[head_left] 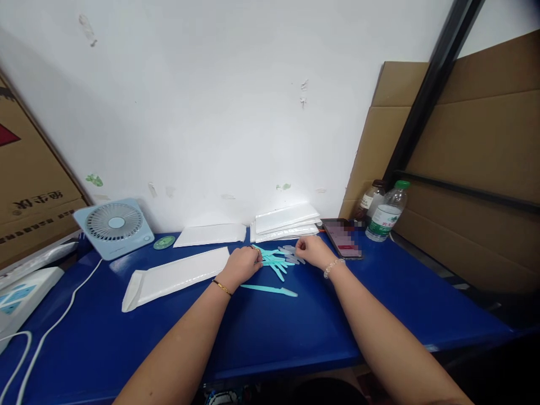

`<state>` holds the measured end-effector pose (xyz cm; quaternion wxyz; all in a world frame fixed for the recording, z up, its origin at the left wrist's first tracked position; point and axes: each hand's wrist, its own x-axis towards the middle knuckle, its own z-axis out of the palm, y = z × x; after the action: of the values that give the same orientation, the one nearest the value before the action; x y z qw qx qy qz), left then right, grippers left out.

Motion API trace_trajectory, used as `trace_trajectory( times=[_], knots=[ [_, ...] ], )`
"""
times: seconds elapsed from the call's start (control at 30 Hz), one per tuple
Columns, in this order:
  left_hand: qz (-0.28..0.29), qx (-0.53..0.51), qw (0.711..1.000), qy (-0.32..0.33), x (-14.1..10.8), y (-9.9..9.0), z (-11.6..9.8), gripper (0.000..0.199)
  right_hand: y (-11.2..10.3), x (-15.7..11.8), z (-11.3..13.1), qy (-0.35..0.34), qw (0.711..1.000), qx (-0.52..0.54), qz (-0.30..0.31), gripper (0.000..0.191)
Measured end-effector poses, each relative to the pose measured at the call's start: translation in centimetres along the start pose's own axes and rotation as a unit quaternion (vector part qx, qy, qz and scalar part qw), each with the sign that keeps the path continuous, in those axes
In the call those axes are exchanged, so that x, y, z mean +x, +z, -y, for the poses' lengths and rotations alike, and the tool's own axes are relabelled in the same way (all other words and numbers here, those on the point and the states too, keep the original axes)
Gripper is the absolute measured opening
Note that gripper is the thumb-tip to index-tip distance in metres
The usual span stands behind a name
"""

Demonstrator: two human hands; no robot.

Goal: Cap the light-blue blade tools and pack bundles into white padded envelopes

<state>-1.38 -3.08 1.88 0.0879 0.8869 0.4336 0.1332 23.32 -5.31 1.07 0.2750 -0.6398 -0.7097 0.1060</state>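
Slim turquoise sticks that look like eyebrow razors [276, 260] lie in a loose, crossed pile on the blue table. My left hand [244, 263] has its fingers curled at the pile's left end, against the turquoise handles. Small clear plastic caps [288, 251] are heaped at the right of the pile. Right beside them is my right hand [311, 250], its fingertips pinched together; what is between them is hidden. One single turquoise razor [270, 289] lies apart, nearer to me. To the left of my left hand lies a long white padded envelope [181, 275].
More white envelopes [287, 220] are stacked by the wall, with another envelope [211, 234] to their left. A phone [343, 239] and two bottles [383, 219] stand at the right. A blue fan [113, 225], its cable and a power strip [25, 298] occupy the left.
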Motion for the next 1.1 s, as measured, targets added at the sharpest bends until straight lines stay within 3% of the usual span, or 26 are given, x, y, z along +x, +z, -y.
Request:
trace_trajectory(
  times=[0.13, 0.23, 0.5, 0.77, 1.1],
  knots=[
    [0.005, -0.044, 0.999, -0.012, 0.0, -0.3, 0.2, 0.009, -0.7, -0.2, 0.1, 0.004, 0.983, 0.172, 0.070, 0.014],
    [0.006, -0.074, 0.997, -0.020, 0.1, -0.4, 0.6, 0.011, -1.0, -0.4, 0.2, -0.019, 0.968, 0.230, 0.104, 0.017],
    [0.010, -0.091, 0.996, -0.019, 0.1, -0.5, 0.7, 0.013, -0.7, -0.6, 1.1, -0.062, 0.970, 0.211, 0.099, 0.015],
    [0.017, -0.099, 0.995, -0.025, 0.1, -0.5, 1.0, 0.012, -1.5, -0.6, 1.0, -0.062, 0.973, 0.206, 0.087, 0.020],
    [0.042, -0.143, 0.989, -0.003, 0.0, -0.7, 0.3, 0.016, -0.4, -1.1, 2.4, -0.084, 0.958, 0.235, 0.140, 0.017]
  ],
)
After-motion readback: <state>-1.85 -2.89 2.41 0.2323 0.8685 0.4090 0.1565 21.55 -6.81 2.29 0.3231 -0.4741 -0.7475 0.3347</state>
